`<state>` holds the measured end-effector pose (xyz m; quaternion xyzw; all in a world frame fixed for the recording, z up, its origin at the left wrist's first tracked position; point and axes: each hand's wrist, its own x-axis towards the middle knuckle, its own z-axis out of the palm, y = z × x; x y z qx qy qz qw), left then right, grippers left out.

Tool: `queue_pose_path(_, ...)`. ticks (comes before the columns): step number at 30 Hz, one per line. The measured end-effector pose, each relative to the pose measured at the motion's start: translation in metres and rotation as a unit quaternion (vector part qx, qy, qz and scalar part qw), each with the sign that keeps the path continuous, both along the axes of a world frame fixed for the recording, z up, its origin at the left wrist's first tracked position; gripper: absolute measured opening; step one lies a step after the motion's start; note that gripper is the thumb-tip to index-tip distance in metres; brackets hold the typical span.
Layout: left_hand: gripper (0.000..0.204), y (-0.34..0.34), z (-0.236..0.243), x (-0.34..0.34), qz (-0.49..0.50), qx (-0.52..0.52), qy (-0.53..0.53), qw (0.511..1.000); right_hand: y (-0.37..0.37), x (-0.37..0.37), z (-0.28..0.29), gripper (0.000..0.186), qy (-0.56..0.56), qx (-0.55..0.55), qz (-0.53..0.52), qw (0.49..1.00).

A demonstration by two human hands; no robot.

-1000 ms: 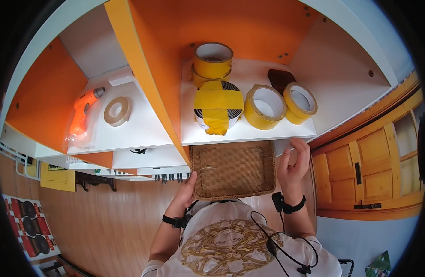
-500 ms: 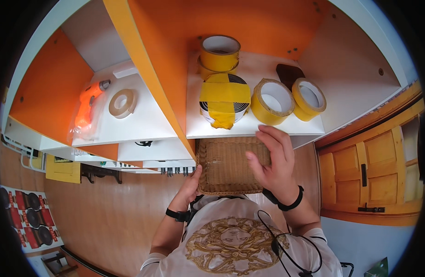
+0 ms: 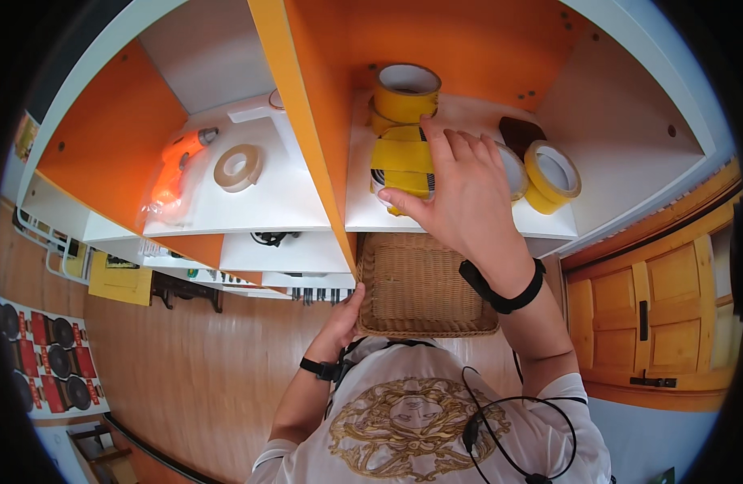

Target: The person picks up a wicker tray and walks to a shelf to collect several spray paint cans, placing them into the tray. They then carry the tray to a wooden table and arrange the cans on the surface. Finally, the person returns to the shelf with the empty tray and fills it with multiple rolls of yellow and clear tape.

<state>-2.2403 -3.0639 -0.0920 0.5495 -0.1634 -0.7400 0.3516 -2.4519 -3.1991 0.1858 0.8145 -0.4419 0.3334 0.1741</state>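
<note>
My left hand (image 3: pixel 345 319) grips the left rim of an empty rectangular wicker basket (image 3: pixel 424 282), held below the shelf front. Over a black coiled roll bound with crossed strips of yellow tape (image 3: pixel 403 157), my right hand (image 3: pixel 472 189) is spread, thumb at the near side and fingers toward the far side. Whether it touches the roll I cannot tell. A yellow tape roll (image 3: pixel 514 173) is partly hidden behind this hand. To its right leans another yellow tape roll (image 3: pixel 553 177). Stacked yellow tape rolls (image 3: pixel 408 93) stand behind the bound roll.
A dark brown flat piece (image 3: pixel 521 131) lies at the back of the shelf. Past the orange divider (image 3: pixel 307 105), the left compartment holds an orange tool in clear plastic (image 3: pixel 173 173) and a beige tape roll (image 3: pixel 236 168). Wooden doors (image 3: pixel 654 306) stand at right.
My right hand has moved from above the basket, up and inward, to the taped roll on the shelf. My left hand still holds the basket. The view has shifted slightly.
</note>
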Motion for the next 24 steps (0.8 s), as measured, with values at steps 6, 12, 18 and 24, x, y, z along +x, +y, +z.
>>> queue_pose_path(6, 0.078, 0.001, -0.016, -0.001, 0.024, 0.001, 0.028, 0.999, 0.0, 0.003, -0.004, 0.087, -0.009, 0.028, 0.0, 1.0)
queue_pose_path(12, 0.076, -0.001, -0.009, -0.002, 0.025, 0.014, 0.029, 0.999, 0.002, 0.001, -0.008, 0.088, -0.051, 0.06, 0.012, 0.997)
queue_pose_path(18, 0.072, -0.002, 0.007, -0.003, 0.035, 0.02, 0.034, 0.999, 0.029, -0.008, -0.003, 0.098, -0.149, 0.004, 0.115, 0.982)
queue_pose_path(24, 0.072, 0.001, -0.008, 0.0, -0.003, -0.033, 0.036, 0.999, 0.089, -0.042, -0.039, 0.109, -0.178, 0.171, 0.256, 0.935)
